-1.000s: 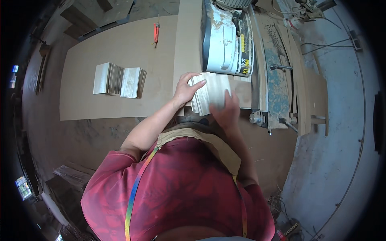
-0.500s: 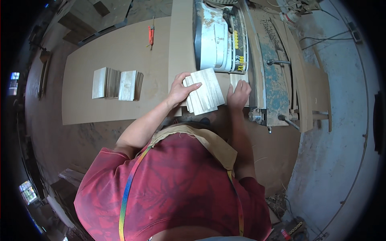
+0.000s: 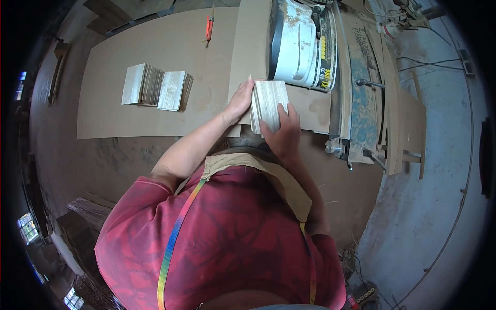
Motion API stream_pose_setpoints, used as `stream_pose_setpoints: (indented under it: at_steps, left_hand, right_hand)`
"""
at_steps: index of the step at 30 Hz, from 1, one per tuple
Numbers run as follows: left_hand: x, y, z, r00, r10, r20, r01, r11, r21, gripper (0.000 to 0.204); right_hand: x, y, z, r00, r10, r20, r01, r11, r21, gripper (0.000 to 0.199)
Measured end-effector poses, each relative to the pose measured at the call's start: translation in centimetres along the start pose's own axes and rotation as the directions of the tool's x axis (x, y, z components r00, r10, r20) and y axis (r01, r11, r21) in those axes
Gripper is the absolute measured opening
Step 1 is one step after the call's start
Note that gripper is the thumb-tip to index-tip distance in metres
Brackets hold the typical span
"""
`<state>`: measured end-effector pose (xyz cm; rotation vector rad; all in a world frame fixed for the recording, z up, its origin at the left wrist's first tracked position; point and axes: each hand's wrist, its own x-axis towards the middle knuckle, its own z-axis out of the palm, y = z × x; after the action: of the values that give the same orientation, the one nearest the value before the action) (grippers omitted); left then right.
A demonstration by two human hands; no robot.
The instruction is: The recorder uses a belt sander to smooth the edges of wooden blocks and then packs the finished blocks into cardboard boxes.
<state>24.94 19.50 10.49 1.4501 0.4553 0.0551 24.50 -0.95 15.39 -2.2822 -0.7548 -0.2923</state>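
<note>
A squared stack of thin pale wooden boards (image 3: 269,98) stands between my two hands at the table's front edge. My left hand (image 3: 241,102) presses along the stack's left side, fingers together and pointing away from me. From the near right, my right hand (image 3: 284,129) grips the same stack, its thumb at the near edge and its fingers over the right side. Only the top board's face and the left edges of those below show clearly. Just beyond the stack is a white and black machine housing (image 3: 299,44).
Two leaning rows of similar boards, a left row (image 3: 134,85) and a right row (image 3: 172,91), stand on the brown tabletop (image 3: 103,121). A red-handled tool (image 3: 208,29) lies farther back. On the right are a worn blue-green machine bed (image 3: 366,98) and a metal clamp knob (image 3: 335,148).
My right hand has left a board by the machine and come left onto the stack. The uneven stack is now straighter. My left thumb has moved off its top. The view has shifted slightly.
</note>
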Motion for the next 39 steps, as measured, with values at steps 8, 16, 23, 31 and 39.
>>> stream_pose_setpoints:
  at_steps: [8, 16, 23, 31, 39]
  left_hand:
    - [-0.3, 0.5, -1.4, 0.988, -0.09, 0.124, 0.115, 0.969, -0.219, 0.053]
    - [-1.7, 0.9, -3.2, 0.978, -0.052, 0.203, 0.073, 0.993, -0.096, 0.057]
    - [-1.2, -1.0, -2.2, 0.998, 0.058, -0.003, -0.057, 0.993, 0.104, 0.059]
    - [-0.8, -1.1, -0.4, 0.982, 0.175, -0.076, -0.146, 0.945, 0.294, 0.064]
    - [0.3, -1.2, 1.0, 0.983, 0.174, -0.052, -0.149, 0.936, 0.318, 0.068]
  right_hand:
    - [-0.9, 1.8, -0.5, 0.993, 0.083, -0.081, -0.066, 0.979, 0.195, 0.064]
    - [-6.0, 12.5, 0.9, 0.98, 0.176, -0.09, -0.197, 0.911, -0.361, 0.054]
    - [-0.6, 14.2, 5.2, 0.974, 0.05, -0.22, -0.127, 0.928, -0.351, 0.048]
    - [-3.3, 14.6, 3.9, 0.978, 0.085, -0.19, -0.159, 0.895, -0.417, 0.046]
    - [2.5, 17.0, 3.9, 0.968, 0.1, -0.232, -0.175, 0.928, -0.329, 0.043]
